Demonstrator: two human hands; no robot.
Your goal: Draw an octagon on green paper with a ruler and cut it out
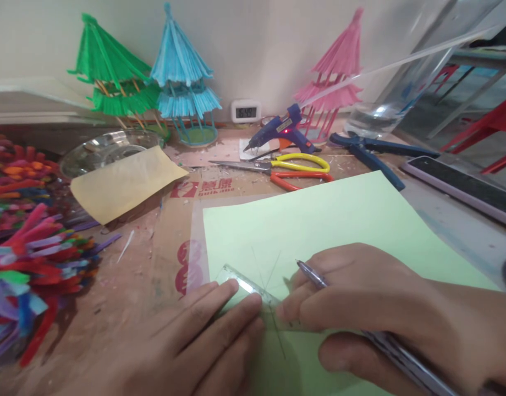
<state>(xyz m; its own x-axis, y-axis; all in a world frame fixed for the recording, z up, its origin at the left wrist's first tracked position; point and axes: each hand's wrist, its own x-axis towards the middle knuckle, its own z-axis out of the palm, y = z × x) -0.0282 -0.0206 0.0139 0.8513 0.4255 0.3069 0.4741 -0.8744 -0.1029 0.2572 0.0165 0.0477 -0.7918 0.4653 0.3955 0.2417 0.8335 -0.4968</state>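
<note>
Head view: right hand (372, 308), fingers closed around a pen (313, 275) and resting on the clear ruler (247, 286). Left hand (203, 335), fingers flat and together, pressing the ruler's near end onto the pale green paper (339, 220), which bears crossed pencil lines. Behind the sheet: scissors (294, 168), blue glue gun (284, 132). Far edge: green (113, 71), blue (181, 66) and pink (339, 60) paper pavilions. Left side: heap of pipe cleaners (26, 242).

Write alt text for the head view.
Left hand presses a clear ruler onto light green paper while the right hand holds a pen over pencilled lines. Scissors and a glue gun lie behind.
</note>
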